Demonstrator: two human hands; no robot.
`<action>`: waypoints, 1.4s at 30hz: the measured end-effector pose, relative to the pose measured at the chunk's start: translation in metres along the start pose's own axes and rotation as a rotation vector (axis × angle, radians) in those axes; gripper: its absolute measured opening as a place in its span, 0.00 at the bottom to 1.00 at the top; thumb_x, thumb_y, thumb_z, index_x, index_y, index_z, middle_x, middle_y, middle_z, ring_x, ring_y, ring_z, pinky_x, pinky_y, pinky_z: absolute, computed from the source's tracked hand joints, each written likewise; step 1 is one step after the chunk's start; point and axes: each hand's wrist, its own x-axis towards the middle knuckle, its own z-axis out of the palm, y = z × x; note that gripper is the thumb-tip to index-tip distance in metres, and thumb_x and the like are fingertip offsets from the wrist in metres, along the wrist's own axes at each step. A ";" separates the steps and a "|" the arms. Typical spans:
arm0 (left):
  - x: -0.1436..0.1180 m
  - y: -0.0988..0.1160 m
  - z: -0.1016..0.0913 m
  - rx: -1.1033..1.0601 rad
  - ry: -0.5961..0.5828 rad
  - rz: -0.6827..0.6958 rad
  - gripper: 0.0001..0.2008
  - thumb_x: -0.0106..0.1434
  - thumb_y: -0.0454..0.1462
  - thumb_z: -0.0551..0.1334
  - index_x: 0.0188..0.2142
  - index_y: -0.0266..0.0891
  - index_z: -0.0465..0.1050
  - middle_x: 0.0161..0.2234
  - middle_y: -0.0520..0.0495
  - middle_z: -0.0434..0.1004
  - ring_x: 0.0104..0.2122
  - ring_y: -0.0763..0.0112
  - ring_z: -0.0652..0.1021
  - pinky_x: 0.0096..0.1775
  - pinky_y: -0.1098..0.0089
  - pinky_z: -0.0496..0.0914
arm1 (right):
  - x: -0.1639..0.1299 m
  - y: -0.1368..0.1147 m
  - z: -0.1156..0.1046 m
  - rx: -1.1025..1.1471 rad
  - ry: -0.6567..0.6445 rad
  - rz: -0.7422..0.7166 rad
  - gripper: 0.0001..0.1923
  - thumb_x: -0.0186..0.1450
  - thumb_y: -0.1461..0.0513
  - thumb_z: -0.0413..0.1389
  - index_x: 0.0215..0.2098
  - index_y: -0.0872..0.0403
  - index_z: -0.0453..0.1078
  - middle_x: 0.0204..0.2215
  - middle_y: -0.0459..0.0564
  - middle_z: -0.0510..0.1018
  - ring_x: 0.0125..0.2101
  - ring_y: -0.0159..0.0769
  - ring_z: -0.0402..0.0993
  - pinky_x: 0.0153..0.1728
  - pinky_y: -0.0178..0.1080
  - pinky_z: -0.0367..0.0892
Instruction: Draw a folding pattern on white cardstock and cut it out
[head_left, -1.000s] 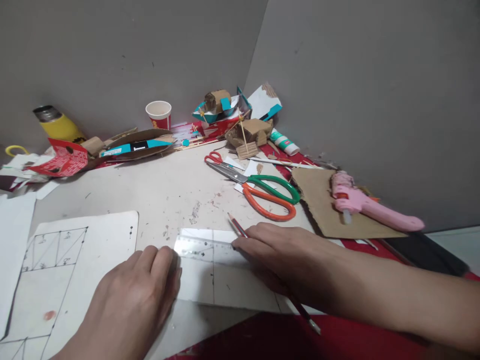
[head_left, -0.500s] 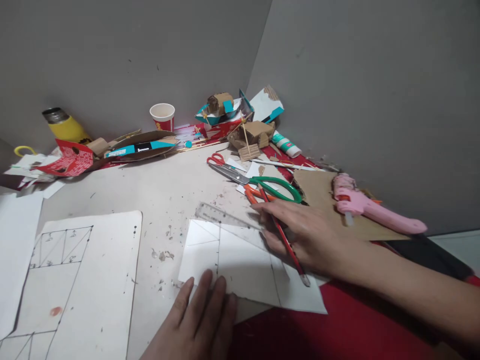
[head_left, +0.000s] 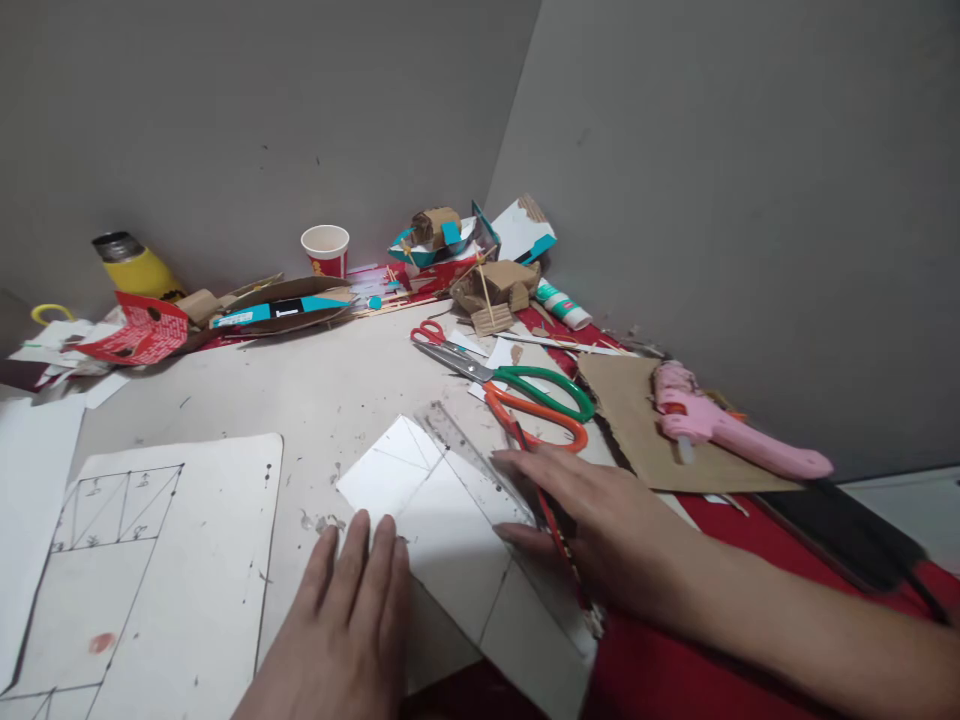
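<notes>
A white sheet of card (head_left: 442, 540) with ruled pencil lines lies slanted in front of me. My left hand (head_left: 349, 610) rests flat near its left edge, fingers stretched out. Over the card's right side, my right hand (head_left: 592, 510) has a red-and-black pencil (head_left: 556, 535) tucked between its fingers, tip pointing away. That hand's fingers also touch a clear ruler (head_left: 476, 455), which lies along the card's upper right edge. Just beyond the hand are scissors (head_left: 544, 385) with one green and one orange handle.
A board with a drawn truss (head_left: 217, 560) lies to the left. A pink glue gun (head_left: 742, 425) rests on brown cardboard (head_left: 622, 400) at right. Along the wall stand a paper cup (head_left: 325, 252), a yellow bottle (head_left: 142, 272) and cardboard models (head_left: 499, 285).
The card has turned clockwise, and the ruler has swung steeper with it. My left hand has shifted left and down; my right hand still has the pencil.
</notes>
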 end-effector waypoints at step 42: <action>0.071 -0.001 -0.018 -0.613 -0.333 -0.386 0.35 0.59 0.38 0.58 0.66 0.39 0.55 0.45 0.38 0.76 0.37 0.55 0.80 0.35 0.57 0.78 | 0.012 -0.006 0.003 0.468 0.142 0.012 0.19 0.66 0.63 0.58 0.54 0.58 0.68 0.49 0.60 0.79 0.50 0.45 0.76 0.50 0.44 0.72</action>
